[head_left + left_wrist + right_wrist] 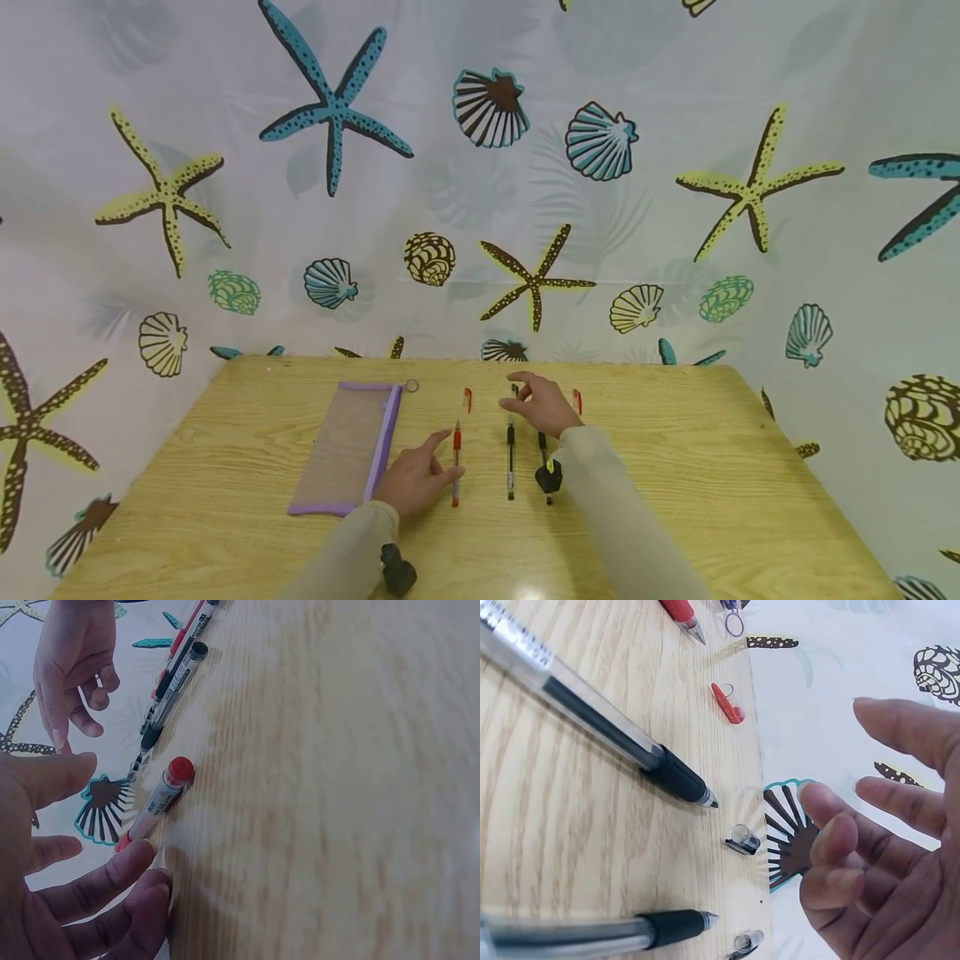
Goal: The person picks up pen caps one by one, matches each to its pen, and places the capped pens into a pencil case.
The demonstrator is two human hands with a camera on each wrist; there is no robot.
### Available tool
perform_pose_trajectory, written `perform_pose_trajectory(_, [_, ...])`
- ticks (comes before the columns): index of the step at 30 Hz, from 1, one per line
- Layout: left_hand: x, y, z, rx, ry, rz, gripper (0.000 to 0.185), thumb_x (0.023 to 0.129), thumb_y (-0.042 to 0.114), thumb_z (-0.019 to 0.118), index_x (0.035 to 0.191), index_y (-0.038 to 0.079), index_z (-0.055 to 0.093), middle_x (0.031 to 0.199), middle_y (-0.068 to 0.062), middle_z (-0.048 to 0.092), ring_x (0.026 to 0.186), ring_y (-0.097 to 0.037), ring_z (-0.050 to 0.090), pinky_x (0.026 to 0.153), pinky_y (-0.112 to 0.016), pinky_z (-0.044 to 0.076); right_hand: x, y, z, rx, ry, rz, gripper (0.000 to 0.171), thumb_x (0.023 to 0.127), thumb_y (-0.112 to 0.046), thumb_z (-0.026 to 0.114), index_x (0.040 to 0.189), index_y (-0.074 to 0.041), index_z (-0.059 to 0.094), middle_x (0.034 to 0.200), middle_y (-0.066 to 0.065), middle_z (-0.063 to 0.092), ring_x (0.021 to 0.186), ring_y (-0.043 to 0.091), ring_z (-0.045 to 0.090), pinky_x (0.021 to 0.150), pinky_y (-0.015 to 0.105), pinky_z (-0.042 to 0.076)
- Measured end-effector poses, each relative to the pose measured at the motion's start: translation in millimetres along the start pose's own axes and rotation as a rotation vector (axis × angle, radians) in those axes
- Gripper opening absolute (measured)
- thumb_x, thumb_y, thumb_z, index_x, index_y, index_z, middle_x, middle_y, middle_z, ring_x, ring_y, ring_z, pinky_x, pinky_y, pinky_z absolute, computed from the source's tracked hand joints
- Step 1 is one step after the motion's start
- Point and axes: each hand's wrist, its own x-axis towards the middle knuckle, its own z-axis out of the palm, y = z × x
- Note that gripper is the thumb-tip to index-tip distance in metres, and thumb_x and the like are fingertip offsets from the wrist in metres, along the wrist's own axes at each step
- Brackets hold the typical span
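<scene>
A red pen (456, 462) lies uncapped on the table, its tip pointing away. My left hand (417, 477) is just left of it, fingers loosely spread and holding nothing; whether a fingertip touches the pen I cannot tell. To the right lie a black pen (511, 458) and a second black pen (543, 446), partly covered by the right wrist's camera. My right hand (546, 406) hovers over the far ends of the pens with relaxed fingers, nothing in them. Near it in the right wrist view sit a black pen cap (742, 840) and another black cap (746, 945).
A mesh pouch with purple edging (345, 450) lies left of the pens. One red cap (468, 400) sits beyond the red pen, another red cap (577, 402) beside my right hand. Behind the table hangs a shell-patterned cloth (450, 183). Another red pen (187, 634) shows in the left wrist view.
</scene>
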Motion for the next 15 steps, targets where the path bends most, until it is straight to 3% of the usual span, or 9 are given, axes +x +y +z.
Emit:
perform_pose_trajectory(7, [4.1, 1.1, 5.4, 0.005, 0.026, -0.056, 0.061, 0.089, 0.039, 0.067, 0.139, 0.008, 0.05, 0.074, 0.004, 0.056, 0.063, -0.013, 0.049, 0.057, -0.03, 0.04, 7, 1, 8, 0.016, 0.0, -0.007, 0.046, 0.092, -0.021, 0.067, 0.134, -0.006, 0.055, 0.092, 0.007, 0.062, 0.077, 0.02, 0.059, 0.07, 0.038, 0.048])
perform_pose_trajectory(15, [10.3, 1.4, 9.6, 0.052, 0.051, -0.06, 0.057, 0.088, 0.039, 0.068, 0.132, 0.005, 0.056, 0.073, 0.005, 0.058, 0.065, -0.011, 0.052, 0.06, -0.032, 0.044, 19, 0, 16, -0.007, -0.039, -0.021, 0.046, 0.093, -0.023, 0.065, 0.133, -0.003, 0.055, 0.089, 0.006, 0.066, 0.083, 0.027, 0.064, 0.073, 0.04, 0.052])
